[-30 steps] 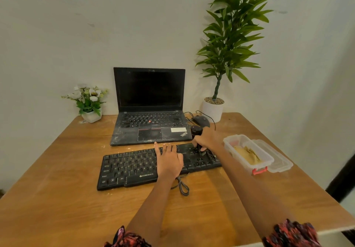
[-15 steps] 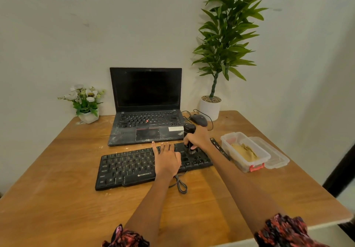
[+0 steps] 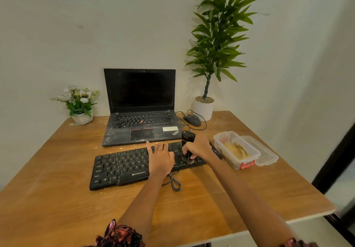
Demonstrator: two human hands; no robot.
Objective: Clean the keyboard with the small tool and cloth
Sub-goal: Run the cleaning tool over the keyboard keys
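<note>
We see the flat black plastic keyboard (image 3: 123,168) lying on the wooden table (image 3: 57,198) before a dusty black laptop (image 3: 141,110). Our left hand (image 3: 160,159) presses flat on its keys, fingers straight and slightly apart. Our right hand (image 3: 198,147) curls its fingers around the small black cylindrical tool (image 3: 187,141), standing upright on the keyboard's right end.

Laptop (image 3: 141,110) open at desk (image 3: 57,198) rear, screen dark. Mouse (image 3: 192,120) to its right, w/ tall plant (image 3: 215,41) behind. Flowers (image 3: 78,100) rear left.
</note>
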